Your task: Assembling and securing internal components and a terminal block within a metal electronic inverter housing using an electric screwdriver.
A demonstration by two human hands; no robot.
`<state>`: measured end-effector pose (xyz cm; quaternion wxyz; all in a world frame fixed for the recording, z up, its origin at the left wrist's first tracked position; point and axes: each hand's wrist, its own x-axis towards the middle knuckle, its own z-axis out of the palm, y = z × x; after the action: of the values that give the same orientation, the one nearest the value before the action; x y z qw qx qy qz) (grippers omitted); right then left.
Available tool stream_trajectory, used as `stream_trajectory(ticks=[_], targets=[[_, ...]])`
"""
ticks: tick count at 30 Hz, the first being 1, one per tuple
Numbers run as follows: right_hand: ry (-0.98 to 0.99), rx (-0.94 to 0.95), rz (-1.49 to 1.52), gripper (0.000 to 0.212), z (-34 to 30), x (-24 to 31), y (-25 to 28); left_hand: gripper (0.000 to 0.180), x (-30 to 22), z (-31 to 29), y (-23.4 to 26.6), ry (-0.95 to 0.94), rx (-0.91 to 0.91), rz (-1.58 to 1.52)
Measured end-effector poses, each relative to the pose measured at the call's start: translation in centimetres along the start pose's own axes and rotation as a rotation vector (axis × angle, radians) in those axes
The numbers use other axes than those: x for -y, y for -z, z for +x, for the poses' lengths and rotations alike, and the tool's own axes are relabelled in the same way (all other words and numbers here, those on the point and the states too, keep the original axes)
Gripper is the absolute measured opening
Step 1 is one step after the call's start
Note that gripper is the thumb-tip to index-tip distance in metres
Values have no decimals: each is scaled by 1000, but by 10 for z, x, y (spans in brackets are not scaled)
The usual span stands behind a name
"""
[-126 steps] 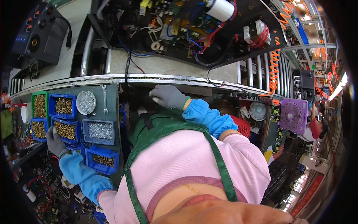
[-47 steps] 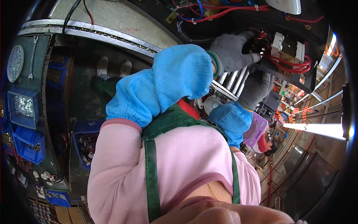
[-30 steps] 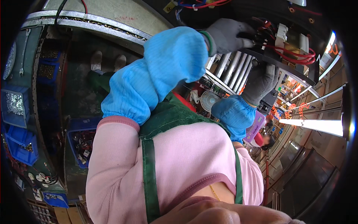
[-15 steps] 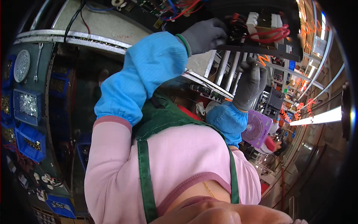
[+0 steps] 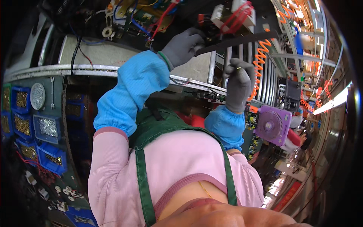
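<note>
Both my hands wear grey gloves. My left hand [image 5: 184, 46] is at the near edge of a black metal housing [image 5: 242, 39], its fingers curled in; what they hold, if anything, is hidden. Inside the housing sit a white-sided block [image 5: 217, 16] and looped red wires [image 5: 237, 17]. My right hand [image 5: 240, 81] is raised just on the near side of the housing, apart from it. Its thumb and fingers pinch a tiny brass-coloured fastener [image 5: 238, 68], too small to tell more exactly. Circuit parts with a red wire [image 5: 163, 19] lie left of the housing.
Blue bins [image 5: 47, 128] of small hardware, a round dish [image 5: 38, 96] and a wrench [image 5: 52, 92] are at the left. A metal rail [image 5: 102, 72] edges the bench. Rollers [image 5: 269, 79], an orange coiled hose [image 5: 260, 56] and a purple fan [image 5: 273, 125] are at the right.
The view has shifted, so the housing appears farther left and higher, and more bins show. Both hands appear farther left; the right still has its fingertips together, with the brass-coloured piece now plainer.
</note>
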<state>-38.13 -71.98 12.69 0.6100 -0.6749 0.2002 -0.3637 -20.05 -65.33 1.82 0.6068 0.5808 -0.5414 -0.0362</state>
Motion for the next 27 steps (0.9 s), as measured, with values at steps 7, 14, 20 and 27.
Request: stream_trajectory(ticks=[7,14,20,27], targets=[[-429,109,1006,35,3,-69,16,20,-17,8,17,68,118,140],[-226,-67,60,48,10,-75,-9,41,-43,11,8,406,41,-420],[-62,37,-451,63,13,-94,-22,28,-78,49,8,639,178,-436],[-27,53,-465,65,15,-100,-24,27,-79,53,-3,579,70,-282]])
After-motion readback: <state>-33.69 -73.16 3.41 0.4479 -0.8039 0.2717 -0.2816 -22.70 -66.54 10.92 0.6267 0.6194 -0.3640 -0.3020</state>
